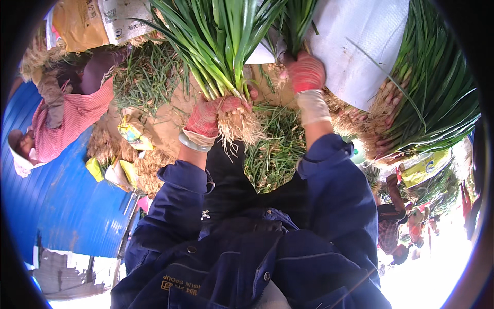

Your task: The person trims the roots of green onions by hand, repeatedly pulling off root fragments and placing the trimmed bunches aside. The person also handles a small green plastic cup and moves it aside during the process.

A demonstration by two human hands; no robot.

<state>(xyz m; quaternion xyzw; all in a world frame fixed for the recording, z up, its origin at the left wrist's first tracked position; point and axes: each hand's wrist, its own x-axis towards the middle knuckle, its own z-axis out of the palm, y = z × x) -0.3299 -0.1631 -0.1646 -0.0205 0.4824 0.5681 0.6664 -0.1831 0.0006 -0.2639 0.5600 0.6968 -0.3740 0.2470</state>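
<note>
My left hand [210,116], in a red knit glove, grips a bunch of green onions [222,50] just above the root end. Pale, stringy roots [239,125] hang below my fingers, while the long leaves point away from me. To the right, my right hand [307,73], also gloved in red, closes around the lower part of a second, darker bunch of green onions [299,27]. Its fingers are mostly hidden from this angle. Beside that hand lies a white woven sheet [359,46].
A large pile of green onions [428,92] lies at right, roots towards me. Leaf trimmings [276,154] cover the ground between my legs, with more trimmings [148,77] at far left. A yellow packet [135,131] lies nearby. Another person [73,119] works at left; several others are at right.
</note>
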